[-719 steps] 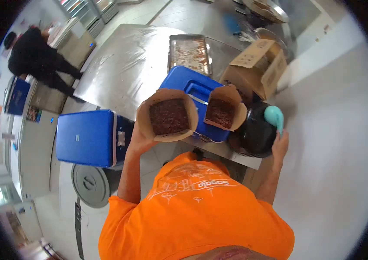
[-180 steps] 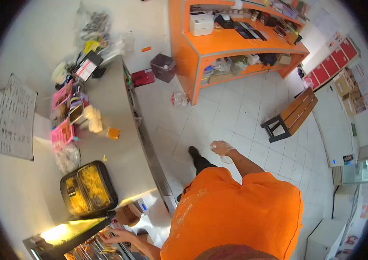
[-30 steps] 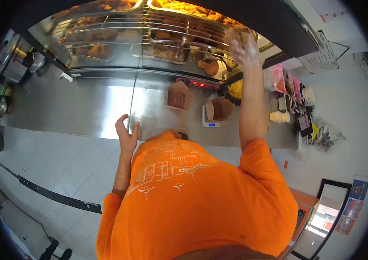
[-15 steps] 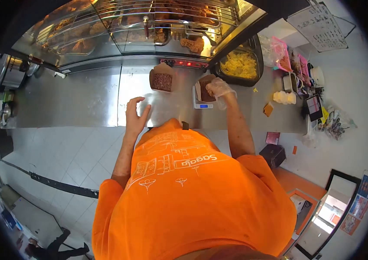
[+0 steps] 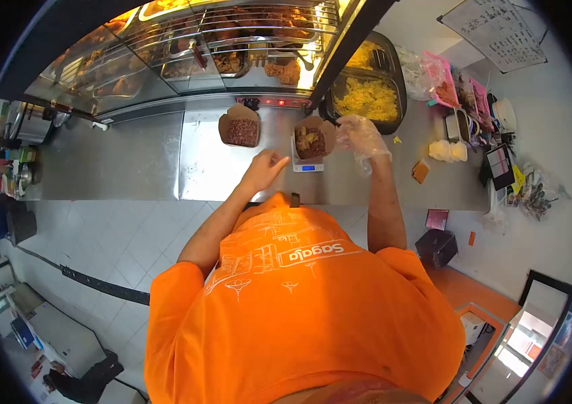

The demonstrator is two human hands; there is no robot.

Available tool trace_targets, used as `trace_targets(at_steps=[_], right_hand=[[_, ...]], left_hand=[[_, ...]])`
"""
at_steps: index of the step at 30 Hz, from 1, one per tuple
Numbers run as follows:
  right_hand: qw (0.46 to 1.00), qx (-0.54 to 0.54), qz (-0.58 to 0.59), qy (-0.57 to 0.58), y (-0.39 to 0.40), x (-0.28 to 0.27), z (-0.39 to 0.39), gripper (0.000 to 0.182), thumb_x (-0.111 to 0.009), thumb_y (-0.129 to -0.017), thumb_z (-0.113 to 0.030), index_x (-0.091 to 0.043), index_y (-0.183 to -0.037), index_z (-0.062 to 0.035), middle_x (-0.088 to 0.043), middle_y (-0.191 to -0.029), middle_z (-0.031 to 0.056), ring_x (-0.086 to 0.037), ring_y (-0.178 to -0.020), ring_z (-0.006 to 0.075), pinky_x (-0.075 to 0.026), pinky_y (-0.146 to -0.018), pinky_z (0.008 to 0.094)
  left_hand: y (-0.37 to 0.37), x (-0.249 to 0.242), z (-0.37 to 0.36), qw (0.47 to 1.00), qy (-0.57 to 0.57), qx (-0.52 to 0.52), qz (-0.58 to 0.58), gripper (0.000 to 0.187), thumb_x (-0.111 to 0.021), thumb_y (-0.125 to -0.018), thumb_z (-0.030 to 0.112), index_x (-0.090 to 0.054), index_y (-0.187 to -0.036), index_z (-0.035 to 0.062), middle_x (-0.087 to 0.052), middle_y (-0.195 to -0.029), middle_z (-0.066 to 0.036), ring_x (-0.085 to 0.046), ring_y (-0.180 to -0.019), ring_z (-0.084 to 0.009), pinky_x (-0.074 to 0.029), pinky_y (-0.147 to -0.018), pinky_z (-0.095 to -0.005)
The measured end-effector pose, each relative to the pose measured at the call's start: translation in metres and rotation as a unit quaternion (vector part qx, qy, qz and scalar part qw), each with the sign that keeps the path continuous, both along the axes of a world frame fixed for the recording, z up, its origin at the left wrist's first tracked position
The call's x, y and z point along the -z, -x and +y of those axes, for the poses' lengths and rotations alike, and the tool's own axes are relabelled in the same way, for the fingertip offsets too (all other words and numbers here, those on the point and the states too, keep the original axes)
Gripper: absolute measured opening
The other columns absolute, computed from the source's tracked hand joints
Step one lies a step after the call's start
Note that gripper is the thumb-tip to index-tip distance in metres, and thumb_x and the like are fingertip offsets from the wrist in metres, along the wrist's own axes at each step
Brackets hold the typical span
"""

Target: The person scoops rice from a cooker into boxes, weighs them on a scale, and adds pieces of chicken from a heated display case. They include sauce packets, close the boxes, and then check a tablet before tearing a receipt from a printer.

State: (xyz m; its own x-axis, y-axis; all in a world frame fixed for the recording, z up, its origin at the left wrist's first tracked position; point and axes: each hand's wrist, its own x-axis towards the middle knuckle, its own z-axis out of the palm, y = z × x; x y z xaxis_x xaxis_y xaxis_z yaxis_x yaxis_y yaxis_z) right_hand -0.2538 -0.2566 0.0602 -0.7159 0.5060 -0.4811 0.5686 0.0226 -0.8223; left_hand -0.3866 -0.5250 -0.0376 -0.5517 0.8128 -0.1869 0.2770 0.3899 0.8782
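A paperboard food box (image 5: 326, 137) stands on a small digital scale (image 5: 308, 167) with a lit blue display. Inside lie dark reddish rice and a light brown piece of food (image 5: 307, 139). My right hand (image 5: 361, 137), in a clear plastic glove, is just right of this box, fingers loosely apart and apparently holding nothing. Bare and empty, my left hand (image 5: 265, 170) hovers over the counter near the scale's left side, its fingers bent but apart. To the left, a second paperboard box (image 5: 241, 131) holds the same reddish rice.
A black tray (image 5: 401, 108) of yellow food stands behind my right hand. Above the steel counter (image 5: 138, 161), a lit glass cabinet (image 5: 198, 81) holds fried pieces on racks. White containers (image 5: 447, 151) and pink baskets (image 5: 442, 77) sit at the right. Another person (image 5: 90, 380) is at lower left.
My right hand has come out of the box on the scale and moved right; the light brown food now shows on the rice. My left hand has moved right, toward the scale.
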Motion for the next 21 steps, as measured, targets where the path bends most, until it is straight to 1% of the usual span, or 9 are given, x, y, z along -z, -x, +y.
trace_targets(at_steps=[4,6,7,10,13,15,16,19,21], right_hand=[[0.992,0.080,0.089,0.032,-0.041,0.002,0.010,0.022,-0.059,-0.095,-0.013,-0.061,-0.114,-0.0005,-0.064,-0.089,0.0048,-0.063,-0.072,0.0128,-0.054,-0.064,0.0291],[0.987,0.123,0.097,-0.022,-0.054,-0.008,0.003,0.018,-0.059,-0.093,-0.011,-0.064,-0.107,-0.0003,-0.064,-0.084,0.0039,-0.062,-0.072,0.0114,-0.053,-0.063,0.0288],[0.983,0.136,0.108,-0.050,-0.046,-0.014,0.002,0.016,-0.059,-0.092,-0.010,-0.066,-0.103,-0.0002,-0.065,-0.082,0.0034,-0.061,-0.072,0.0106,-0.053,-0.063,0.0286],[0.931,0.054,0.279,-0.230,0.000,-0.030,-0.008,0.013,-0.064,-0.089,-0.008,-0.067,-0.100,-0.0024,-0.067,-0.083,0.0054,-0.064,-0.071,0.0164,-0.053,-0.067,0.0322],[0.805,-0.087,0.394,-0.435,0.062,-0.112,-0.046,0.006,-0.067,-0.088,-0.005,-0.068,-0.093,-0.0018,-0.068,-0.081,0.0089,-0.065,-0.073,0.0179,-0.052,-0.070,0.0293],[0.778,-0.131,0.437,-0.431,0.093,-0.149,-0.072,0.007,-0.068,-0.086,-0.002,-0.068,-0.092,-0.0009,-0.069,-0.085,0.0118,-0.066,-0.075,0.0204,-0.051,-0.072,0.0284],[0.806,-0.135,0.414,-0.401,0.106,-0.145,-0.076,0.008,-0.068,-0.085,-0.003,-0.068,-0.094,-0.0013,-0.071,-0.089,0.0121,-0.068,-0.078,0.0205,-0.051,-0.074,0.0285],[0.887,-0.077,0.392,-0.233,0.123,-0.146,-0.108,0.011,-0.069,-0.084,-0.005,-0.069,-0.095,-0.0022,-0.071,-0.092,0.0125,-0.069,-0.080,0.0222,-0.053,-0.076,0.0304],[0.859,-0.099,0.405,-0.296,0.137,-0.154,-0.111,0.013,-0.069,-0.084,-0.007,-0.070,-0.095,-0.0018,-0.071,-0.092,0.0119,-0.068,-0.083,0.0239,-0.053,-0.079,0.0316]], left_hand=[[-0.005,0.017,0.050,0.998,0.054,-0.030,0.027,0.056,-0.065,-0.088,0.051,-0.064,-0.090,-0.0041,-0.065,-0.095,-0.024,-0.063,-0.084,-0.0373,-0.050,-0.076,-0.0430],[-0.008,0.003,0.058,0.994,0.079,-0.063,-0.029,0.056,-0.065,-0.087,0.053,-0.063,-0.090,-0.0031,-0.065,-0.094,-0.023,-0.063,-0.085,-0.0368,-0.050,-0.077,-0.0427],[-0.013,0.008,0.054,0.995,0.049,-0.080,0.015,0.054,-0.066,-0.086,0.051,-0.062,-0.091,-0.0025,-0.066,-0.090,-0.021,-0.063,-0.084,-0.0364,-0.050,-0.077,-0.0426],[-0.015,0.019,0.035,0.995,0.010,-0.099,0.015,0.054,-0.067,-0.086,0.051,-0.062,-0.093,-0.0025,-0.066,-0.087,-0.020,-0.064,-0.084,-0.0352,-0.050,-0.076,-0.0429],[-0.019,0.018,0.014,0.993,-0.001,-0.113,-0.014,0.054,-0.067,-0.086,0.051,-0.063,-0.092,-0.0024,-0.067,-0.087,-0.020,-0.065,-0.083,-0.0343,-0.051,-0.075,-0.0418],[-0.023,0.018,0.028,0.993,-0.008,-0.119,0.008,0.054,-0.066,-0.086,0.052,-0.065,-0.090,-0.0022,-0.068,-0.085,-0.020,-0.066,-0.081,-0.0341,-0.052,-0.073,-0.0410],[-0.016,0.008,0.043,0.994,0.062,-0.073,-0.042,0.055,-0.064,-0.089,0.050,-0.066,-0.092,-0.0043,-0.068,-0.094,-0.024,-0.067,-0.087,-0.0362,-0.053,-0.076,-0.0431],[-0.011,0.002,0.076,0.984,0.094,-0.113,0.098,0.052,-0.061,-0.089,0.044,-0.068,-0.084,-0.0069,-0.067,-0.079,-0.027,-0.067,-0.076,-0.0430,-0.053,-0.070,-0.0498],[0.005,0.067,0.094,0.995,0.057,-0.039,0.070,0.052,-0.055,-0.093,0.041,-0.067,-0.083,-0.0089,-0.066,-0.083,-0.031,-0.067,-0.078,-0.0442,-0.052,-0.070,-0.0516]])
